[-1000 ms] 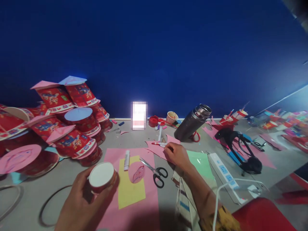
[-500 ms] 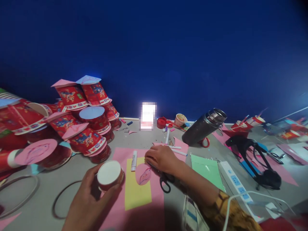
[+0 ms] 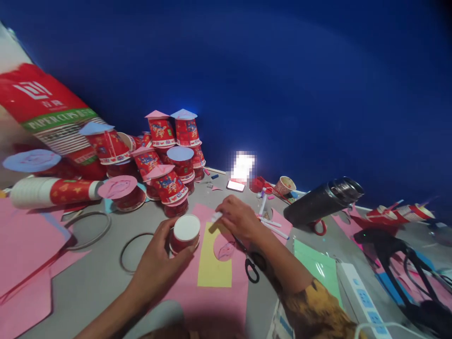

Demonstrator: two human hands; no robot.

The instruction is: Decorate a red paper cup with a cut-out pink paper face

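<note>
My left hand (image 3: 157, 259) is closed around a red paper cup (image 3: 186, 229), whose round white end faces up. In my right hand (image 3: 243, 217) a small white glue stick (image 3: 216, 216) is pinched between the fingers, its far part hidden by them. Below it lies a yellow paper sheet (image 3: 213, 275), partly overlapped by a pink paper circle (image 3: 224, 250) with a line drawing. Black-handled scissors (image 3: 252, 271) rest just under my right wrist. A larger pink sheet (image 3: 212, 303) spreads beneath these.
At left stand stacked red cups (image 3: 169, 186) with paper tops, beside a paper cup package (image 3: 52, 113). A dark flask (image 3: 319, 205) leans at right, near a green packet (image 3: 318, 266) and a power strip (image 3: 363, 296). Markers (image 3: 275, 229) and a lit phone (image 3: 236, 186) lie farther back.
My right hand has taken the glue stick up off the yellow sheet. My left hand keeps its hold on the cup. The view has swung left, showing the cup package.
</note>
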